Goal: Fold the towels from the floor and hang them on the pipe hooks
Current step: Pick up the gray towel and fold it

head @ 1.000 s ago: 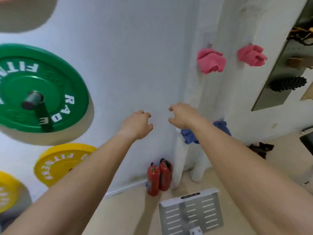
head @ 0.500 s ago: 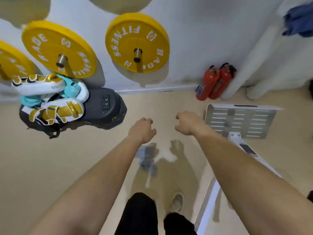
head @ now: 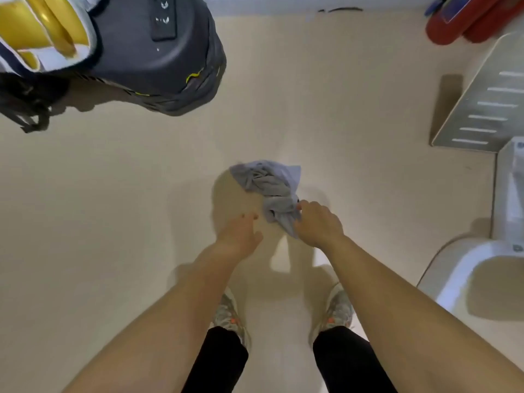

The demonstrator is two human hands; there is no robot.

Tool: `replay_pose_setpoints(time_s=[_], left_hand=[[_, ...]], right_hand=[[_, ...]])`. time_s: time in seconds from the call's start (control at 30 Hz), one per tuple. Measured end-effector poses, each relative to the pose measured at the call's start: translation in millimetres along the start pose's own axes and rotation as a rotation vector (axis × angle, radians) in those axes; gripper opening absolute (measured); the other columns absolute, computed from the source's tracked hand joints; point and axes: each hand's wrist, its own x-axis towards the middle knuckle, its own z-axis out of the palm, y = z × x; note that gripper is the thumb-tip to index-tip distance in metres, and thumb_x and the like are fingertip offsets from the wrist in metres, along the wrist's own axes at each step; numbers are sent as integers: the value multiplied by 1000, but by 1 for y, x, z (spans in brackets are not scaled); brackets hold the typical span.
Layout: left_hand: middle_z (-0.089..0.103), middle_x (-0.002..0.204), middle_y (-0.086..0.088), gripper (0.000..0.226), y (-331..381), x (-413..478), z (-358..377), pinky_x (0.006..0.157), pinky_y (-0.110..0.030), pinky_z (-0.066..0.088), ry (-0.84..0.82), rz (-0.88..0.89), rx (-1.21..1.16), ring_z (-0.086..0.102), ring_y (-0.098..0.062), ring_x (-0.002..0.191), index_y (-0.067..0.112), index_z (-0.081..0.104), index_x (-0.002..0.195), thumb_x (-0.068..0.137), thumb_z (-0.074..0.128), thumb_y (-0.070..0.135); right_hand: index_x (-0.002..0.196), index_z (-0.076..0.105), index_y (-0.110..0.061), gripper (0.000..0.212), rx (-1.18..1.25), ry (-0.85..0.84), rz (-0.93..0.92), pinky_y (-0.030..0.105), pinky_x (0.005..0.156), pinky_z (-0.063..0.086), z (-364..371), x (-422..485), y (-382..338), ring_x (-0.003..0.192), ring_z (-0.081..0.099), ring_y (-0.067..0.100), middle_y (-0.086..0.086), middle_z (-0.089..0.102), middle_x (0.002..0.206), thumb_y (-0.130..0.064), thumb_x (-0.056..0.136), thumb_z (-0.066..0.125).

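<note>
A crumpled grey towel (head: 269,188) lies on the beige floor in front of my feet. My right hand (head: 319,225) grips the near end of the towel, fingers curled into the cloth. My left hand (head: 239,236) hovers just left of the towel with loosely curled fingers, holding nothing and apart from the cloth. The pipes and hooks are out of view.
A dark grey machine (head: 161,55) with white-and-gold boxing gloves (head: 42,29) on it sits at the upper left. Red fire extinguishers (head: 467,21) lie at the top right beside a slotted metal plate (head: 482,106). A white base (head: 476,268) curves at the right.
The view swung from the wall with hung towels down to the floor. Both hands dropped to the grey towel, and my right hand has taken hold of it.
</note>
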Motion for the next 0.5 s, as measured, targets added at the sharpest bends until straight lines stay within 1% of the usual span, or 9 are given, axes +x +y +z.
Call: replay_pose_setpoints(time_s=[0.03,0.1,0.17,0.23,0.3,0.33,0.4,0.47,0.5], left_hand=[[51,138,-7,50,-12,27,23,99,-38,45,8,3,-19,52,-27,125,21,46,142,94,59,31],[53,135,-6,48,-29,78,66,100,-40,46,24,16,-47,52,-27,123,23,50,138,91,62,31],[53,131,-7,47,-39,128,105,97,-41,47,56,42,-48,52,-29,120,24,52,134,89,64,30],[51,129,-9,46,-44,176,135,92,-41,48,144,89,-18,49,-32,116,24,53,133,88,64,29],[48,133,-10,47,-46,217,157,92,-42,48,242,145,50,45,-33,116,25,54,134,88,63,29],[44,137,-9,46,-48,235,166,93,-41,48,269,167,77,43,-32,118,26,54,134,88,63,30],[41,141,-10,41,-50,262,178,91,-40,47,296,200,108,41,-33,122,26,55,130,90,62,30],[47,134,-10,29,-53,277,181,83,-40,46,348,224,108,46,-33,117,22,60,121,93,59,26],[50,129,-10,23,-55,279,179,78,-39,46,374,242,97,49,-32,113,21,64,116,93,58,26]], right_hand=[[136,47,-20,40,-30,-24,-4,39,80,47,30,28,7,105,58,32,10,59,122,-36,100,40],[141,44,-26,42,-65,-72,6,37,78,44,81,78,25,106,56,32,10,54,123,-33,99,42],[141,43,-28,46,-72,-61,6,37,77,43,122,124,46,105,54,33,10,48,123,-32,95,48],[141,42,-25,53,-92,29,-29,37,73,42,152,165,66,102,52,34,11,44,125,-32,90,57],[142,41,-24,62,-137,131,-90,35,72,42,175,203,84,106,50,33,9,41,133,-25,84,63],[142,42,-25,64,-140,170,-128,36,72,43,184,221,91,106,49,33,9,41,133,-22,82,64],[134,53,-21,56,-143,259,-206,38,69,45,201,249,102,98,51,35,12,48,124,-18,80,65],[118,64,-17,40,-187,367,-261,38,62,44,210,266,109,83,54,36,14,56,106,-15,78,62],[109,68,-16,34,-215,403,-279,37,60,42,211,269,111,78,55,35,12,59,98,-15,77,61]])
